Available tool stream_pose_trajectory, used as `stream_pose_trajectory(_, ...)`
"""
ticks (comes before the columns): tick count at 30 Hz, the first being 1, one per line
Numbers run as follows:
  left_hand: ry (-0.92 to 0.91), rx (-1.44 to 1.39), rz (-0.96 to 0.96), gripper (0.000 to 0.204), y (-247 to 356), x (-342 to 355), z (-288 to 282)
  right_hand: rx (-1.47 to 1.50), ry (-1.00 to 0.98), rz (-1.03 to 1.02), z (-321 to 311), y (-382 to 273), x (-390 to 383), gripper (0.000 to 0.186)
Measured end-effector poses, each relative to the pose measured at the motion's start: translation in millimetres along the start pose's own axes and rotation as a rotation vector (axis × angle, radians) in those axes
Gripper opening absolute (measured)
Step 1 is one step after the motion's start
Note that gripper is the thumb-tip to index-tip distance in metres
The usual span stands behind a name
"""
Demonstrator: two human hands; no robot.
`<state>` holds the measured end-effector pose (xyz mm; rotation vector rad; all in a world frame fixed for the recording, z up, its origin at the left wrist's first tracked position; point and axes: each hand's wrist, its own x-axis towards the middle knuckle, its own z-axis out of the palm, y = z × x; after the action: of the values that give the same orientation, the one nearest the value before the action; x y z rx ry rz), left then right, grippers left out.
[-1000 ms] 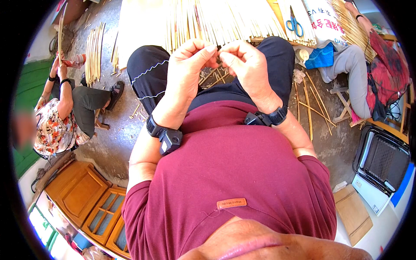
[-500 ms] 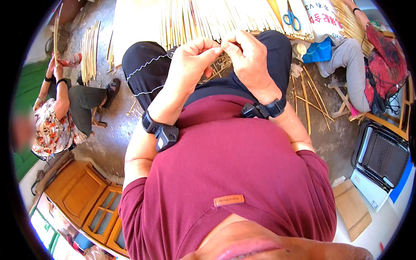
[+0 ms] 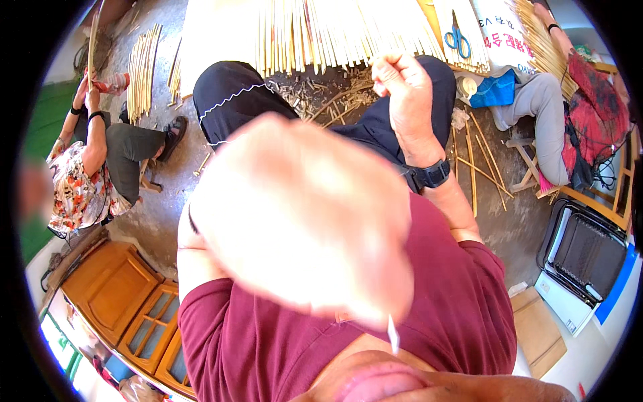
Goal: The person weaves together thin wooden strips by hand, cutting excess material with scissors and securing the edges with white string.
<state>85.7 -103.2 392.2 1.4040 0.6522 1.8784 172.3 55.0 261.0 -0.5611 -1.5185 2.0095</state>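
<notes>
My left hand [image 3: 301,221] is large and smeared by motion, raised over my chest close to the camera. A small white strip [image 3: 393,333] sticks out from its fingertips; its kind is too blurred to tell. Over my right thigh, my right hand [image 3: 407,90] is held up with fingers curled and pinched together; whatever it may hold is too small to make out. A thin wavy white line [image 3: 231,102] runs across my left trouser leg. Beyond my knees, a dense row of thin bamboo sticks [image 3: 321,37] lies side by side.
Blue-handled scissors [image 3: 457,43] lie on the sticks at the right. Short offcuts [image 3: 315,97] litter the floor between my legs. A co-worker [image 3: 94,154] sits at the left holding a stick, another person [image 3: 536,94] at the right. Loose sticks [image 3: 485,161] and a folded black chair [image 3: 586,244] are on the right.
My hands were together above my lap, fingertips touching. Now the left has swung up toward the camera with the white strip, while the right stays over my thigh, slightly farther right.
</notes>
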Motion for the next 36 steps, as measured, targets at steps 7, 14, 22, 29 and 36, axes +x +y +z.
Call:
stream_pose_trajectory(7,-0.190,-0.159,0.187,0.005,12.3,25.1,26.1,0.017,-0.026,0.036,1.3,2.2,-2.3,0.008)
stream_pose_trajectory(14,-0.217,-0.168,0.140,0.003,12.6,30.3,25.7,0.022,-0.058,0.074,3.5,5.4,-1.2,0.009)
stream_pose_trajectory(22,-0.254,-0.200,0.088,0.003,11.7,35.0,24.7,0.007,-0.079,0.069,3.8,6.9,0.0,0.007)
stream_pose_trajectory(29,-0.286,-0.180,0.188,0.002,6.4,38.5,27.0,-0.044,-0.096,0.103,5.9,6.1,-0.9,0.009)
stream_pose_trajectory(36,0.217,0.472,0.064,0.008,9.7,26.6,26.9,-0.133,-0.084,0.085,3.6,4.6,0.9,0.008)
